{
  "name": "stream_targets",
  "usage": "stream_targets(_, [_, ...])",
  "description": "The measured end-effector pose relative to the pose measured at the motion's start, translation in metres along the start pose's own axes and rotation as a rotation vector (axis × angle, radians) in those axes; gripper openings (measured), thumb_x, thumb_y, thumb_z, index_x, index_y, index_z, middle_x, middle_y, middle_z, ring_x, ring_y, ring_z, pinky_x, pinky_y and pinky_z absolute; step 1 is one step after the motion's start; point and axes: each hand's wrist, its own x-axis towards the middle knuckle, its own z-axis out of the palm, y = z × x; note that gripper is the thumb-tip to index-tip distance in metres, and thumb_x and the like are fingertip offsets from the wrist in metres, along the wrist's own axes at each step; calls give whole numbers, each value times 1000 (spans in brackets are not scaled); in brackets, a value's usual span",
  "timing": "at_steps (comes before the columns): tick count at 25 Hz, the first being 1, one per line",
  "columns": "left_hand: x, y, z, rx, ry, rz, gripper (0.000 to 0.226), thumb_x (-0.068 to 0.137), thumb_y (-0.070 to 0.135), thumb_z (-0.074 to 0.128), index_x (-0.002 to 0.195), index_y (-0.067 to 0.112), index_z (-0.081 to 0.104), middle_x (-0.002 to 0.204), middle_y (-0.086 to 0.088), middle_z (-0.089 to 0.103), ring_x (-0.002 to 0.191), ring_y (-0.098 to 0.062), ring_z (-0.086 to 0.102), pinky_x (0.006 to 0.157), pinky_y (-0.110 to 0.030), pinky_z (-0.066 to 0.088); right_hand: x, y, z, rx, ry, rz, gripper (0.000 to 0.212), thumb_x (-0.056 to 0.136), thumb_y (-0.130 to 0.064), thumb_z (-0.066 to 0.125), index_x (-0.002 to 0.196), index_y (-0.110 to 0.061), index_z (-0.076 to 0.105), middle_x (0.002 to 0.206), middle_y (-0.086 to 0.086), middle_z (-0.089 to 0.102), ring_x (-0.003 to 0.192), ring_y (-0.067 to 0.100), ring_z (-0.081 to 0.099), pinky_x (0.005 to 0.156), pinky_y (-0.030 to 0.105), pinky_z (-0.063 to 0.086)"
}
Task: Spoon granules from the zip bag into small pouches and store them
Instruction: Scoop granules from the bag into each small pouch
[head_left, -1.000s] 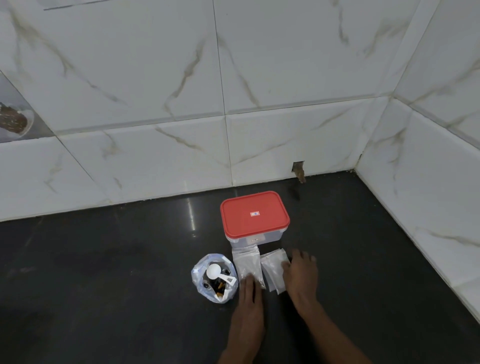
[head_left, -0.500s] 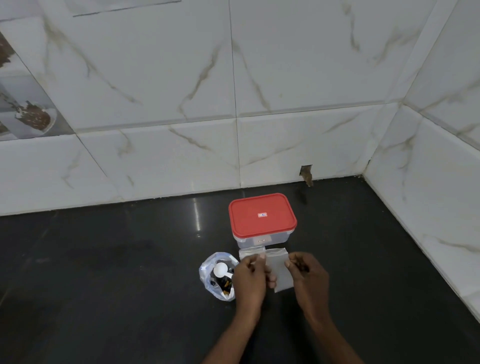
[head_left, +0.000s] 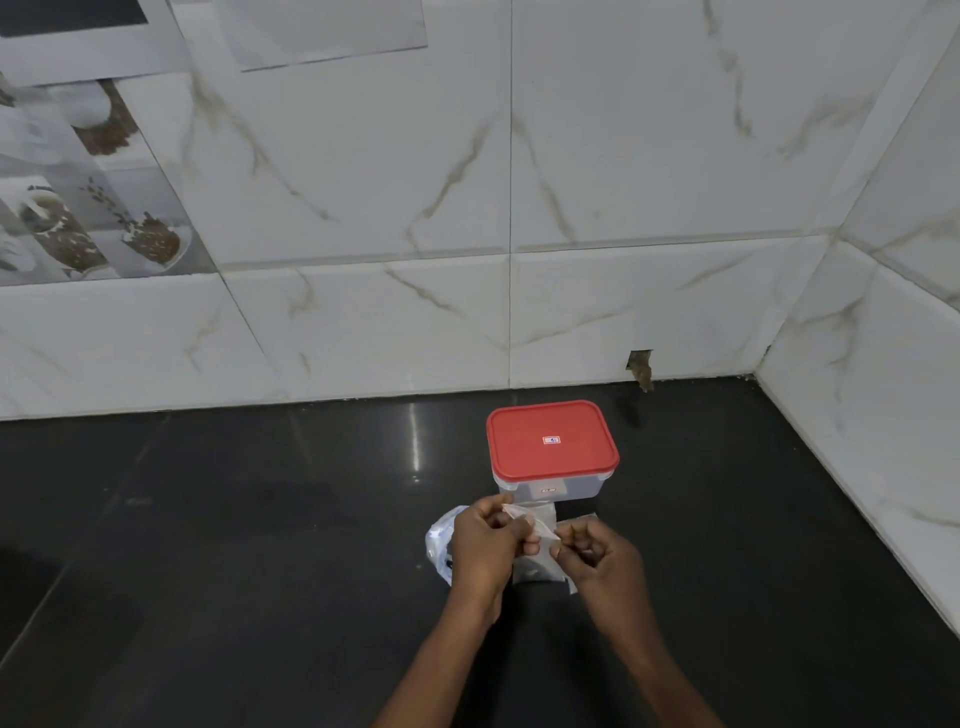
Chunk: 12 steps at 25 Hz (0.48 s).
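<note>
Dim, even light, apparently from above. One vertical glare streak on the glossy black stone surface (head_left: 234, 571). White marble-veined wall tiles (head_left: 363, 171) bow at edges. Left hand (head_left: 485, 551) and right hand (head_left: 605, 564) slightly motion-blurred.

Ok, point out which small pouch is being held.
The small pouch pinched between the left hand and right hand, in front of the red-lidded container. The other pouch lies on the counter beside the right hand.

Looks like a home kitchen to me: glossy black stone countertop (head_left: 208, 519), white marble-look wall tiles (head_left: 649, 156), a printed decor tile showing food jars (head_left: 78, 218), plus a red-lidded clear plastic food box (head_left: 552, 447).
</note>
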Motion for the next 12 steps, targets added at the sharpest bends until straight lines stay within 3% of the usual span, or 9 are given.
stream_targets(4, [0,3,-4,250,123,138,29,88,-7,57,90,17,74,55,-7,66,47,-14,60,58,-29,54,5,-17,2,-109,-40,-103,21,82,-7,70,87,-27,70,85,-10,73,81,2,68,73,16,53])
stream_targets(6, [0,3,-3,349,97,199,23,91,0,59,104,10,76,58,-4,69,48,-11,62,60,-30,57,12,-26,7,-268,-79,-185,4,84,-24,70,87,-27,71,81,-10,71,77,3,66,69,19,53])
stream_targets(7, [-2,3,-3,406,93,224,25,92,3,59,110,10,75,62,-5,71,51,-10,64,64,-29,59,15,-29,11,-355,-116,-210,10,83,-29,65,83,-22,72,76,-7,71,72,6,66,67,25,53])
stream_targets(10, [-9,9,-4,649,71,303,32,90,6,59,117,14,75,92,-7,79,80,-10,69,78,-13,52,26,-36,15,-671,-128,-237,18,83,-19,55,73,-10,67,71,2,64,66,18,60,62,34,49])
stream_targets(12, [-8,16,-9,808,-29,300,36,90,12,59,124,14,73,111,-4,76,101,-12,68,90,-14,47,30,-46,16,-794,-57,-241,17,85,-12,53,70,-8,60,71,4,57,66,20,56,62,35,46])
